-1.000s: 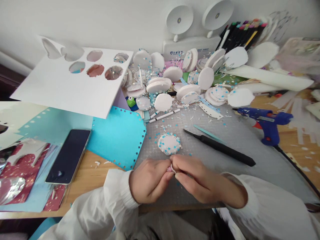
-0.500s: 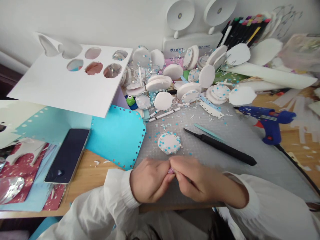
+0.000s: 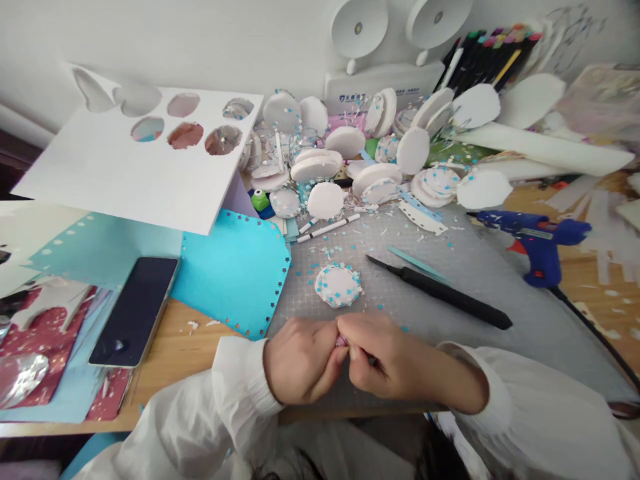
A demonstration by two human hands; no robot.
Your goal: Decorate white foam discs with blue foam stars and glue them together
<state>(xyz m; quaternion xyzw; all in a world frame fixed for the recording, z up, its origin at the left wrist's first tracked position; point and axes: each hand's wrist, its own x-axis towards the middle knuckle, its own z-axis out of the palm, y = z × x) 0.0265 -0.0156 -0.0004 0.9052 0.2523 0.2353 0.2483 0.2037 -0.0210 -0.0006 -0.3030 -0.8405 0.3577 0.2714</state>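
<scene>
My left hand [image 3: 303, 360] and my right hand [image 3: 387, 353] meet at the front edge of the grey cutting mat [image 3: 480, 267]. Both are closed, fingertips pinched together around a small pinkish-purple piece [image 3: 341, 341]; most of it is hidden, so its kind cannot be made out. Just beyond my knuckles lies a white paper disc [image 3: 338, 285] edged with small blue and white stars. A black craft knife [image 3: 445, 293] rests to the right of the disc, its blade pointing back left, beside a thin teal strip [image 3: 417, 264].
Blue glue gun [image 3: 540, 243] at right, its cable crossing the mat. Many white discs [image 3: 325, 200] crowd the back. At left are a phone [image 3: 135, 310], bright blue punched paper [image 3: 230, 273] and a white board with holes [image 3: 130, 173]. A double-headed lamp [image 3: 360, 30] stands behind.
Both hands stay pinched together in nearly the same place. My right wrist has shifted slightly left, and the whole view has moved a little.
</scene>
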